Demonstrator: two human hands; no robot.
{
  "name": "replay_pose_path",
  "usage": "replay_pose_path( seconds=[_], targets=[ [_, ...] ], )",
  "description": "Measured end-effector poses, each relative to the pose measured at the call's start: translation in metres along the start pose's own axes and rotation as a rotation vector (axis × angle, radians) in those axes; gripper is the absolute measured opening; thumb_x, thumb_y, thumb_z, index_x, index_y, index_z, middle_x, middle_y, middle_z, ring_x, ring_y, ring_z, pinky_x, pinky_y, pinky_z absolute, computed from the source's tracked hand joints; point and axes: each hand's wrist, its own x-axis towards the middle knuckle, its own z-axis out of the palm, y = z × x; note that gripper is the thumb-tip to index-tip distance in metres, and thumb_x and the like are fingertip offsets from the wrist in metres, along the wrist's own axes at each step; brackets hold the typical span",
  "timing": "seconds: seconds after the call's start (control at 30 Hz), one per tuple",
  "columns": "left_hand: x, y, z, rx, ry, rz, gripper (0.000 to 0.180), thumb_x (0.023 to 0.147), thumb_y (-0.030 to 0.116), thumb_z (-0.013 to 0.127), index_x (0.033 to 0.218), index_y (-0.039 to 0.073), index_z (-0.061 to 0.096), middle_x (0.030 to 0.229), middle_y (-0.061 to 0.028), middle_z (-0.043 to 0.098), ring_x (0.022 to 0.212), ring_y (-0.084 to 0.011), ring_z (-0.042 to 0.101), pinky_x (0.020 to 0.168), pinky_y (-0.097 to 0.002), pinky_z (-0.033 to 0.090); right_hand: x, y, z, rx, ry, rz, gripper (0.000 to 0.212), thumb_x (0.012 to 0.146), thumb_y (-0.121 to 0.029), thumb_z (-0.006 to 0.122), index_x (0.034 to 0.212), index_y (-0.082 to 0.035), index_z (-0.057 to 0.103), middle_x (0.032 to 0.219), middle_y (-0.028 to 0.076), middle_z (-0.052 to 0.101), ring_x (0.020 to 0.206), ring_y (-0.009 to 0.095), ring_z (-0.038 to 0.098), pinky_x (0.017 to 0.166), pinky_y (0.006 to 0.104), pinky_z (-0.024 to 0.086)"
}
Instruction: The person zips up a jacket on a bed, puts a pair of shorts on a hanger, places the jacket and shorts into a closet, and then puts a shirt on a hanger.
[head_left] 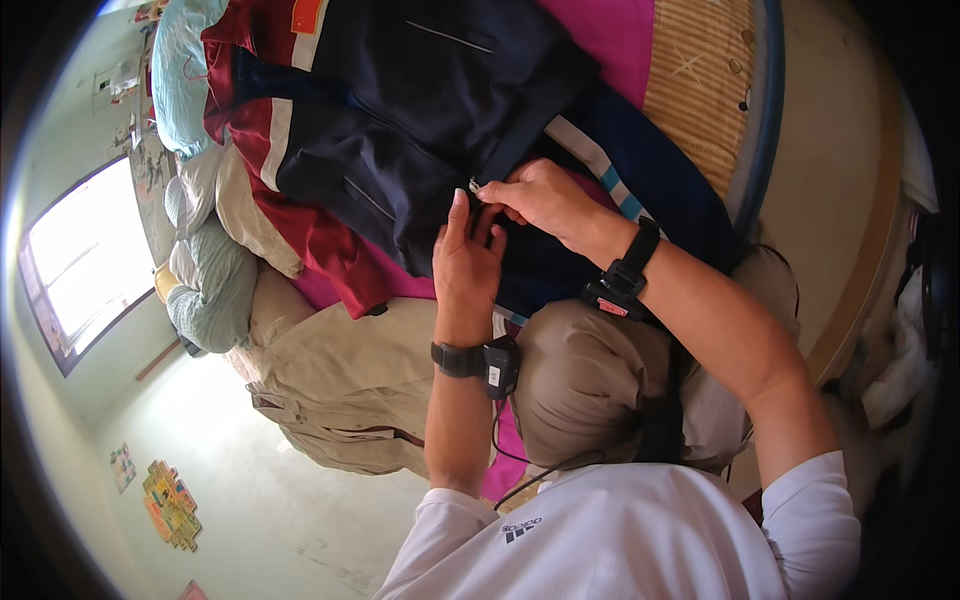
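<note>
A dark navy jacket (370,110) with red and white sleeves lies spread out, its front facing up. Its front zip runs down to the hem, where a small pale zip pull (475,186) shows. My right hand (545,200) pinches the zip at that spot between thumb and fingers. Close beside it, my left hand (468,268) has one digit pointing up and the others bent at the jacket's lower edge, with the cloth between them partly hidden. Both wrists wear black straps with small devices.
Under the jacket are a magenta cloth (600,40) and a striped mat (695,90) with a blue edge. Navy cloth with white and light-blue stripes (610,180) lies to the right. A beige garment (345,385) lies at left, below piled bedding (215,285). My covered knee (590,380) is near.
</note>
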Motion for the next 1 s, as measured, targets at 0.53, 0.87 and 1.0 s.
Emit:
replay_pose_path(
  seconds=[0.53, 0.87, 1.0],
  targets=[
    [0.005, 0.003, -0.012, 0.249, -0.047, 0.152, 0.02, 0.097, 0.011, 0.069, 0.099, -0.009, 0.07, 0.098, -0.0143, 0.073, 0.091, -0.0203, 0.072, 0.086, -0.0312, 0.061, 0.008, 0.013, -0.002, -0.26, 0.145, -0.133, 0.016, 0.089, -0.013, 0.076, 0.097, 0.001, 0.073, 0.086, 0.006, 0.072, 0.076, 0.011, 0.065, 0.067, 0.0263, 0.052],
    [0.002, 0.0, 0.003, 0.497, -0.044, 0.112, 0.021, 0.098, 0.012, 0.068, 0.096, -0.008, 0.072, 0.088, -0.011, 0.073, 0.078, -0.0166, 0.07, 0.077, -0.0282, 0.059, 0.01, 0.012, -0.009, -0.124, 0.169, -0.052, 0.021, 0.091, -0.017, 0.076, 0.089, 0.003, 0.071, 0.077, 0.006, 0.07, 0.066, 0.01, 0.064, 0.062, 0.0256, 0.051],
    [-0.026, 0.024, 0.002, 1.053, -0.219, -0.02, 0.02, 0.1, 0.016, 0.064, 0.096, -0.003, 0.071, 0.08, -0.0064, 0.07, 0.07, -0.0115, 0.066, 0.064, -0.0248, 0.053, 0.019, 0.021, -0.015, -0.205, 0.204, -0.018, 0.032, 0.094, -0.026, 0.073, 0.079, 0.002, 0.067, 0.071, 0.006, 0.067, 0.056, 0.011, 0.061, 0.053, 0.0258, 0.048]
  ],
)
